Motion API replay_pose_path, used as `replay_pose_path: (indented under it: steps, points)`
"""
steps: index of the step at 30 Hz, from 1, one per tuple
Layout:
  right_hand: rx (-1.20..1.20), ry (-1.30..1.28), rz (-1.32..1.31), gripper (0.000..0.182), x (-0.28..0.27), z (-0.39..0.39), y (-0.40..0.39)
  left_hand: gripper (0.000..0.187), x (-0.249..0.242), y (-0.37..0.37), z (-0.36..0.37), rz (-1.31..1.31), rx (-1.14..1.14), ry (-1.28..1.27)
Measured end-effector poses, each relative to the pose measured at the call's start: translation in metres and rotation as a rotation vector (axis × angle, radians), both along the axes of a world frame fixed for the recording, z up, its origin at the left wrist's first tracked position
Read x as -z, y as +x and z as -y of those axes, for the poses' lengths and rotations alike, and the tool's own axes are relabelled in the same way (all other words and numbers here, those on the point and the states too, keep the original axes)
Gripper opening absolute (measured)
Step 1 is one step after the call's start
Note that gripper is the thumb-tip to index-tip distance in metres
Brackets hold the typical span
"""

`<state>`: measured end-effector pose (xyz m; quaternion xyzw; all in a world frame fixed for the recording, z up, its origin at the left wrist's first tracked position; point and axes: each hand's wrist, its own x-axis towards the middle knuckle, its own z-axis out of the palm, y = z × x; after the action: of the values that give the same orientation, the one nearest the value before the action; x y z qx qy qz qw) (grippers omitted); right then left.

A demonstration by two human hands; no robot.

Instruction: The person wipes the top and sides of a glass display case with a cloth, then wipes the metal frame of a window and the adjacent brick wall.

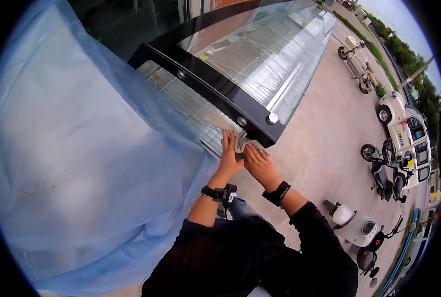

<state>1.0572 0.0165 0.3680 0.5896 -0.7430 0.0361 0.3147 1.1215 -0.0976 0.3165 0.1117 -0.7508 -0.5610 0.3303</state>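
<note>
A beige-grey cloth (240, 142) is bunched at the front corner of a glass case, between my two hands. My right hand (261, 166) presses its fingers over the cloth, just below the black frame (215, 105). My left hand (229, 158) lies beside the cloth with its fingers stretched out against the ribbed, clear side panel (193, 111). Its thumb side meets the cloth, and whether it grips any of it is hard to see. Round silver fixings dot the frame, and a silver knob (272, 118) stands on the top glass near the corner.
A large blue sheet (87, 163) drapes over something bulky close on my left. The long glass top (265, 64) stretches away ahead. On the concrete to the right stand a white scooter (356, 227), a dark scooter (382, 173), a beige scooter (359, 69) and a white vehicle (403, 131).
</note>
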Motion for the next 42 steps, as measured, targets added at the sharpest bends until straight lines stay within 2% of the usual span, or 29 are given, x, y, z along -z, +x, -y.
replay_pose_path:
  steps: [3,4,5,6,7,8,10,11,14,15,16,18,19,20,22,24,26,28,30,31,34,36,37,38,40,41,42]
  points:
    - [-0.155,0.121,0.160,0.028,0.059,-0.014,-0.007,0.090,0.066,0.006,-0.002,0.144,-0.024,-0.010]
    - [-0.155,0.130,0.155,0.028,0.067,-0.018,-0.010,0.091,0.085,0.007,-0.002,0.241,-0.018,0.016]
    - [-0.123,0.171,0.098,0.030,0.072,-0.020,-0.011,0.092,0.100,0.003,-0.002,0.215,-0.016,0.071]
    - [-0.092,0.207,0.037,0.032,0.074,-0.019,-0.014,0.092,0.091,0.002,-0.001,0.207,-0.018,0.072]
    - [-0.095,0.208,0.030,0.032,0.060,-0.016,-0.015,0.091,0.068,0.002,0.001,0.078,0.005,0.121]
    - [-0.079,0.127,-0.023,0.031,0.028,-0.013,-0.012,0.091,0.044,0.003,0.001,-0.046,0.028,0.173]
    - [-0.043,-0.018,-0.154,0.029,-0.019,-0.009,-0.011,0.090,-0.008,-0.001,-0.001,-0.111,0.009,0.091]
    - [-0.029,-0.030,-0.180,0.029,-0.038,-0.010,-0.013,0.090,-0.034,0.003,0.000,-0.129,-0.017,-0.047]
    - [-0.023,-0.083,-0.159,0.026,-0.049,-0.008,-0.014,0.089,-0.038,-0.005,-0.008,-0.086,-0.094,-0.028]
    - [-0.044,-0.055,-0.144,0.026,-0.034,-0.009,-0.015,0.087,-0.014,-0.009,-0.005,0.113,-0.127,-0.273]
    - [-0.066,-0.029,-0.132,0.026,-0.018,-0.010,-0.016,0.087,0.008,-0.011,-0.004,0.106,-0.126,-0.275]
    - [-0.109,0.037,-0.050,0.028,0.012,-0.011,-0.012,0.087,0.053,-0.013,-0.002,0.257,-0.114,-0.290]
    - [-0.107,0.158,-0.062,0.034,0.037,-0.016,-0.014,0.087,0.074,-0.013,0.001,0.259,-0.157,-0.511]
    - [-0.108,0.280,-0.075,0.041,0.061,-0.021,-0.017,0.087,0.072,-0.010,0.003,0.257,-0.165,-0.508]
    - [-0.108,0.341,-0.040,0.044,0.069,-0.019,-0.013,0.088,0.072,-0.002,0.004,0.125,-0.049,0.238]
    - [-0.082,0.331,-0.047,0.045,0.072,-0.019,-0.011,0.088,0.071,0.003,0.014,0.161,-0.064,0.227]
    - [-0.091,0.308,-0.067,0.043,0.055,-0.020,-0.009,0.087,0.044,0.010,0.023,0.125,0.072,0.305]
    - [0.008,-0.003,-0.057,0.034,0.012,-0.012,-0.006,0.088,-0.003,0.017,0.025,0.120,0.079,0.266]
    - [0.025,-0.074,-0.147,0.033,-0.015,-0.010,-0.010,0.087,-0.020,0.019,0.024,0.000,0.096,0.109]
    - [0.004,-0.091,-0.158,0.032,-0.012,-0.009,-0.013,0.088,-0.021,0.017,0.021,0.001,0.070,0.121]
    - [-0.079,-0.053,-0.157,0.029,0.021,-0.010,-0.022,0.084,0.019,0.005,0.008,0.032,-0.037,0.173]
    - [-0.148,0.000,-0.140,0.027,0.055,-0.013,-0.024,0.084,0.099,-0.006,0.003,0.113,0.004,0.273]
    - [-0.141,0.148,-0.113,0.035,0.072,-0.017,-0.021,0.083,0.123,-0.004,0.002,0.191,0.043,0.365]
    - [-0.137,0.291,-0.091,0.043,0.088,-0.020,-0.020,0.083,0.118,0.003,0.002,0.188,0.034,0.366]
    - [-0.118,0.322,-0.023,0.046,0.097,-0.016,-0.014,0.080,0.101,0.015,0.004,0.383,0.399,0.970]
    - [-0.102,0.342,0.060,0.047,0.101,-0.016,-0.013,0.080,0.128,0.008,-0.003,0.231,0.327,0.984]
    - [-0.081,0.363,0.146,0.047,0.099,-0.018,-0.009,0.080,0.125,0.006,-0.005,0.236,0.332,0.984]
